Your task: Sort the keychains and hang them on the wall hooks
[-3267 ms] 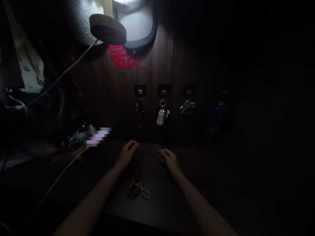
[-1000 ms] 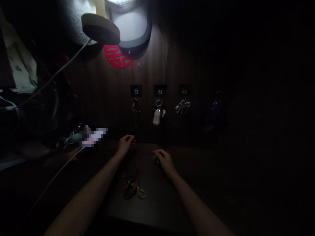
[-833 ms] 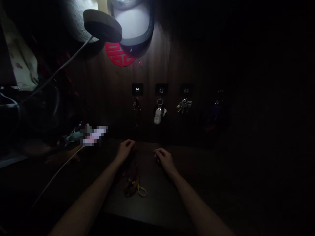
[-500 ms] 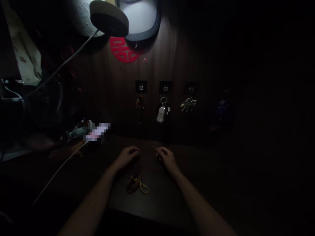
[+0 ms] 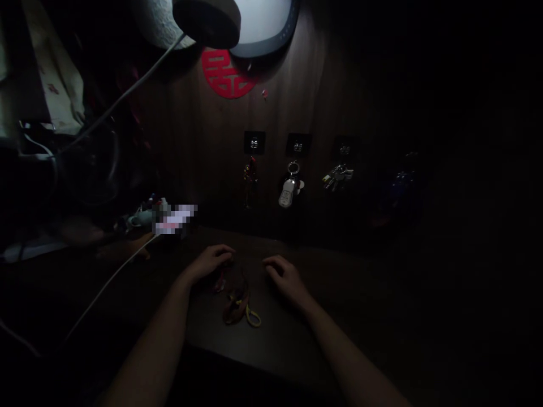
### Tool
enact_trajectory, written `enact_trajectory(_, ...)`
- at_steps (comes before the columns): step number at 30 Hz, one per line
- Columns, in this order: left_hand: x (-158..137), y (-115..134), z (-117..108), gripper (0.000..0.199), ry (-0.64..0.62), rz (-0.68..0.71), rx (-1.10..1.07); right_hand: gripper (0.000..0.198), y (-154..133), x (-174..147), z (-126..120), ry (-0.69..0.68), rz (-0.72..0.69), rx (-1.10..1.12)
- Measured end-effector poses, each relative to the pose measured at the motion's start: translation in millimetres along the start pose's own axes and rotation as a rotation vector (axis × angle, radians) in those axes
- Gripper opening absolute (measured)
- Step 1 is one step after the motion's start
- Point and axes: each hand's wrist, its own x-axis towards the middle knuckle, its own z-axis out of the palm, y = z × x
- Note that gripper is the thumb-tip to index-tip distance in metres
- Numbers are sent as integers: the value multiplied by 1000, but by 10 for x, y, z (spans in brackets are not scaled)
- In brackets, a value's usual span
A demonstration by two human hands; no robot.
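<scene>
On the dark wooden surface [image 5: 271, 339], my left hand [image 5: 210, 261] rests palm down with its fingers curled together. Whatever lies under those fingertips is too dark to make out. Just below it is a small pinkish-red object [image 5: 219, 282], its kind unclear. Between my forearms a reddish-brown cord [image 5: 232, 314] lies in a loose tangle, with a yellow loop [image 5: 253, 317] at its right side. My right hand [image 5: 288, 277] hovers over or rests on the surface to the right; thumb and forefinger are apart, and I see nothing between them.
Against the back panel hang a trinket [image 5: 250, 172], a white key fob [image 5: 287, 193] and a bunch of keys [image 5: 338, 176] on hooks. A lit phone-like blurred patch [image 5: 175, 219] trails a white cable [image 5: 112, 278] at left. A lamp [image 5: 207, 22] overhangs the top.
The view has shifted slightly. My left hand has moved left, away from the cord, uncovering the pinkish-red object. My right hand's pinched fingers have parted.
</scene>
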Motion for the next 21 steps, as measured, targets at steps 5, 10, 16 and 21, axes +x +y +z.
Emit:
enact_trajectory(5,-135,129,-18,24,-201,-43,-31,36,-243,-132,3,-297,-238,-166)
enact_trajectory(10,-205,212,-26,33,-410,-81,-43,33,-361,-166,7,-460,-275,-307)
enact_trajectory(16,-65,14,39,26,-121,43,66,29,-359,-150,8,-453,-260,-366)
enact_trajectory(21,42,-108,87,17,90,123,236,28,-180,-102,-89,-310,-131,-449)
